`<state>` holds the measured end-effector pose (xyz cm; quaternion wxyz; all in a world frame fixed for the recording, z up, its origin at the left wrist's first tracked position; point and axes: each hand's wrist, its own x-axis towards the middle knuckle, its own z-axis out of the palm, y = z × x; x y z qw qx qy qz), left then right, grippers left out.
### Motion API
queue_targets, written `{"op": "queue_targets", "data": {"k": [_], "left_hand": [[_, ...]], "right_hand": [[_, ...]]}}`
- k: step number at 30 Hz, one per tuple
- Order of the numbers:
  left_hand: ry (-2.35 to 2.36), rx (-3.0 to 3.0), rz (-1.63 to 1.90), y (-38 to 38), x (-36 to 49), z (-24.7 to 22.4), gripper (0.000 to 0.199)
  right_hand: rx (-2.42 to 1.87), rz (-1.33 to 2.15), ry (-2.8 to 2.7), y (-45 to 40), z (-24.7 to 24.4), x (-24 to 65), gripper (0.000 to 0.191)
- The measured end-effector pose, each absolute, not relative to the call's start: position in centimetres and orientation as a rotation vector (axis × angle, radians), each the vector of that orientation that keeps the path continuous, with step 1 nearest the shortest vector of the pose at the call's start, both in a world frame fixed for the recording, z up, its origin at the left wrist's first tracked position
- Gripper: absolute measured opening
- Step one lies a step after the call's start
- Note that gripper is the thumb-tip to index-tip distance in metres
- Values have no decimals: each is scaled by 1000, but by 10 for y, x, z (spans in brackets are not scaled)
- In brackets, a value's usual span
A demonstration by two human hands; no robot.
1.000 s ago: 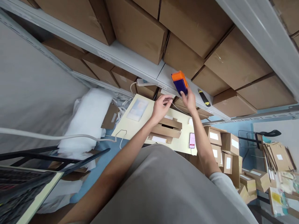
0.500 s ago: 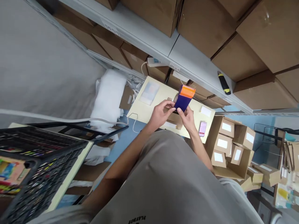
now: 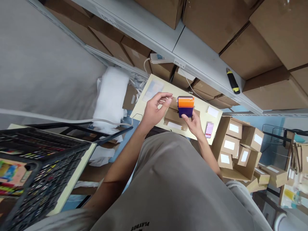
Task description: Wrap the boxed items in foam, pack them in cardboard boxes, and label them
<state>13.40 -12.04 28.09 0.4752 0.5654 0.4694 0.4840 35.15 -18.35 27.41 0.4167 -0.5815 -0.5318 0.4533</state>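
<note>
My right hand (image 3: 193, 123) grips a small dark-blue and orange box (image 3: 185, 106), with its thumb across the lower front. The box stands above the cream table (image 3: 151, 110), its orange band toward the top. To the left of it, my left hand (image 3: 156, 109) is off the box, fingers apart and pointing toward it. Beneath the hands lies a brown cardboard piece (image 3: 174, 117) with a white label. A phone (image 3: 209, 129) with a lit pinkish screen rests on the table, right of my right hand.
Cardboard boxes fill the shelf (image 3: 154, 35) ahead, where a yellow-black utility knife (image 3: 232, 81) lies. An open carton (image 3: 223, 128) of small labelled boxes stands to the right. White wrapping (image 3: 112, 99) and a black crate (image 3: 48, 179) are on the left. A cable (image 3: 60, 118) crosses there.
My left hand has let go of the box and moved left. The box has turned more upright and come slightly lower in my right hand.
</note>
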Motion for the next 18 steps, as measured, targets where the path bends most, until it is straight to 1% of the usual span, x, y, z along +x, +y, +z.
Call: {"op": "queue_targets", "data": {"k": [4, 7, 14, 18], "left_hand": [[1081, 1449, 1187, -107, 135, 297, 38], [1041, 1448, 1146, -99, 134, 300, 36], [884, 1456, 977, -89, 129, 312, 31], [805, 1603, 897, -90, 130, 331, 23]], "right_hand": [[-1479, 1099, -1383, -191, 279, 353, 51], [-1510, 1046, -1435, -196, 283, 357, 52], [-1576, 948, -1649, -206, 297, 370, 39], [-1549, 925, -1711, -208, 296, 373, 38]]}}
